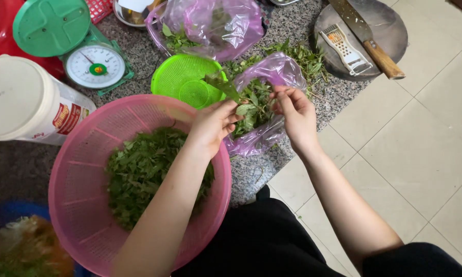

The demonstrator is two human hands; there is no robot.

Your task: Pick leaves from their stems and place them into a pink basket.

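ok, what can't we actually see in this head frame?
- Left hand fingertips: hidden among the herb sprig leaves, head view.
- Right hand grip: fingers curl away; contact point unclear.
- Small purple bag contents: partly veiled by the film.
- Pink basket: lower rim cut by the frame edge, the greens partly covered by the forearm.
- Knife tip: cut off by the top edge.

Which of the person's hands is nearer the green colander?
Left. The left hand is just below-right of the green colander; the right hand is farther right, over the purple bag.
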